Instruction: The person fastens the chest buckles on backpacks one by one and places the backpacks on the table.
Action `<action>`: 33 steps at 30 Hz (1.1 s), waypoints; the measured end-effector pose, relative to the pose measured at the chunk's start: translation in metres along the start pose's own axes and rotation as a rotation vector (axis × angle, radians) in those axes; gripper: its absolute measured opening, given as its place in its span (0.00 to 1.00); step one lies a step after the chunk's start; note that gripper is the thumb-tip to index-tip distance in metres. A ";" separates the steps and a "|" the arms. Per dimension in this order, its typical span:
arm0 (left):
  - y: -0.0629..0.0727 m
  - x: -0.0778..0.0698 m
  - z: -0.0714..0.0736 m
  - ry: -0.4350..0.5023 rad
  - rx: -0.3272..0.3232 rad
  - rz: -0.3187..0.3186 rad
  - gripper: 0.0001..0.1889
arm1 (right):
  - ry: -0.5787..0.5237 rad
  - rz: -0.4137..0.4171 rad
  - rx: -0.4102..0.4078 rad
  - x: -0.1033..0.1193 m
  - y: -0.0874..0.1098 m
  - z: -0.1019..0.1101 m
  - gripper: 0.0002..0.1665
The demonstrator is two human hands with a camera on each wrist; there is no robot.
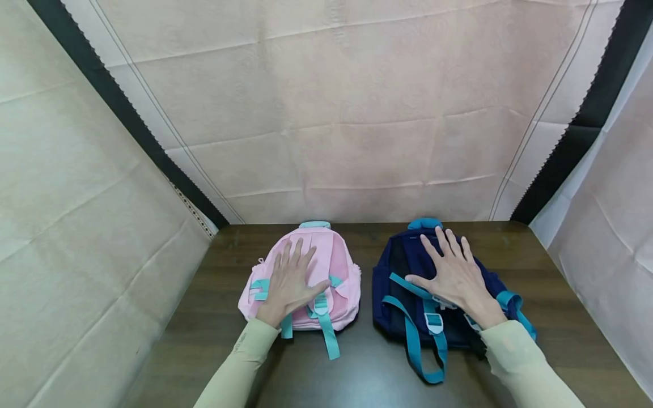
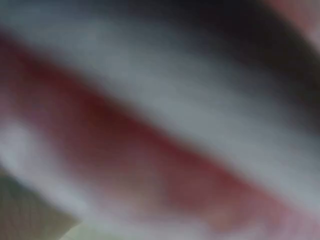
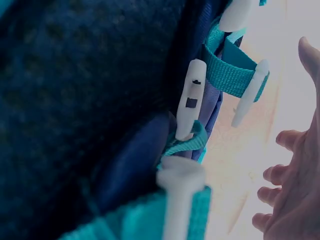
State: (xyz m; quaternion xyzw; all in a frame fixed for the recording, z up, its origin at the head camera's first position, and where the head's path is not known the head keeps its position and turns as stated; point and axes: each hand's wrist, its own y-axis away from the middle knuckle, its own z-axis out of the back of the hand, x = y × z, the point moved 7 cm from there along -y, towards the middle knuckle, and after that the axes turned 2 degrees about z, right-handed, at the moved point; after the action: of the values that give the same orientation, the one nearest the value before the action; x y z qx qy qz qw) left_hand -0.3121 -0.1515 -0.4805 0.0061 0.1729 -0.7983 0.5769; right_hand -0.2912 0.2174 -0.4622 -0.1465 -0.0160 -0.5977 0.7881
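Note:
A small pink backpack (image 1: 334,258) with turquoise straps lies on the table at the centre. My left hand (image 1: 292,281) rests over it with straight, spread fingers. To its right is a navy blue backpack (image 1: 395,258), its bright blue straps and pale buckles (image 1: 434,323) facing up. Over that one lies my right hand (image 1: 456,279), fingers spread and extended. In the right wrist view, the dark blue fabric, teal webbing (image 3: 230,70) and white buckles appear close up, with the outstretched right hand (image 3: 297,185) at the right edge. The left wrist view is too blurred to show detail.
Both backpacks lie on a dark brown wooden table (image 1: 199,351). Pale fabric walls with black edging (image 1: 127,113) enclose the back and sides. One loose blue strap (image 1: 414,345) hangs down from the navy backpack towards the front.

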 end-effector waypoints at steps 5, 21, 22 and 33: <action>0.000 -0.004 -0.001 0.052 0.020 0.026 0.53 | -0.008 -0.001 -0.007 0.000 0.003 0.003 0.67; -0.003 -0.031 0.005 0.193 -0.055 -0.005 0.45 | -0.041 0.039 -0.051 0.005 0.017 0.018 0.58; -0.003 -0.034 0.006 0.201 -0.066 -0.015 0.44 | -0.043 0.045 -0.058 0.005 0.018 0.018 0.56; -0.002 -0.062 0.004 0.332 -0.042 -0.070 0.37 | -0.116 0.061 -0.046 0.004 0.029 0.021 0.40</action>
State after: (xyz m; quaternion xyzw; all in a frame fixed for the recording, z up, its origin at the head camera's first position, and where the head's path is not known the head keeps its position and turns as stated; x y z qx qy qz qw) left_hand -0.2928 -0.0953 -0.4629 0.1200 0.2827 -0.8022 0.5120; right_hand -0.2590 0.2260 -0.4476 -0.1996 -0.0434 -0.5639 0.8002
